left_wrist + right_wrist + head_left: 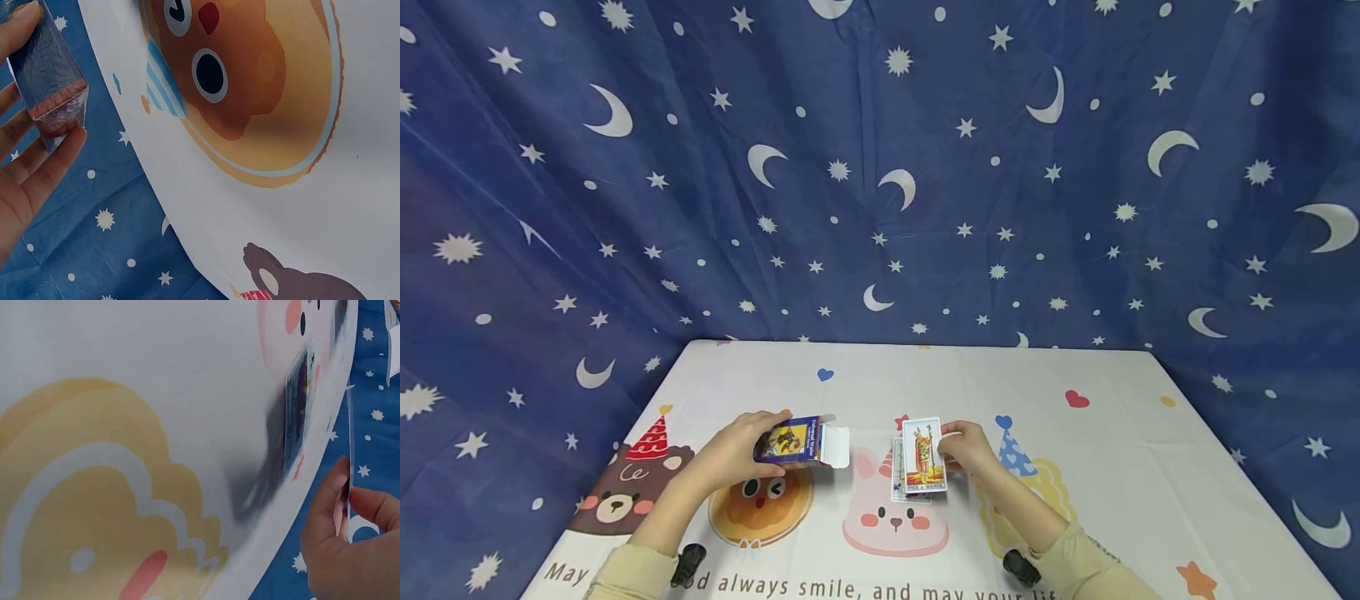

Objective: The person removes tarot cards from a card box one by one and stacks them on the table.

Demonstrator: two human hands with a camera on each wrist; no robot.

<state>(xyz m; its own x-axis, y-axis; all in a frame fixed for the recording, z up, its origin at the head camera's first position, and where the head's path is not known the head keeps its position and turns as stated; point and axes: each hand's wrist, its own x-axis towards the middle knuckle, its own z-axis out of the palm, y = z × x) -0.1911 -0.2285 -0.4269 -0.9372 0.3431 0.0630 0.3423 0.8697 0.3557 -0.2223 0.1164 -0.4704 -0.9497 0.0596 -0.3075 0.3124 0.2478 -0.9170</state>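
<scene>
Our left hand (736, 451) grips a box (792, 442), our right hand (972, 451) pinches a card (922, 455), with white cartoon tablecloth (1000, 383) beneath both and starry blue curtain (925, 100) beyond.

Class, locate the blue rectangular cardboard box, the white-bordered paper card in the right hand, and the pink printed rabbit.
Blue rectangular cardboard box (791, 441): head view, printed broad face.
White-bordered paper card (922, 456): head view, central picture.
Pink printed rabbit (896, 524): head view, nose.
</scene>
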